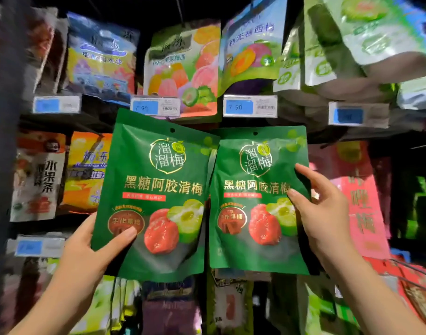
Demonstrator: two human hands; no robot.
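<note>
two at once: grips the left green pouch (156, 189) at its lower corner with the left hand (91, 247), pinches the right green pouch (255, 201) at its edge with the right hand (325, 213). holds both side by side before hanging snack bags (183, 68) and price tags (249, 106).

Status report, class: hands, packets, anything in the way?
Left hand grips left green packet. Right hand grips right green packet. Nothing else in the way.

two green pouches (158, 257), two grips (325, 213)
</note>
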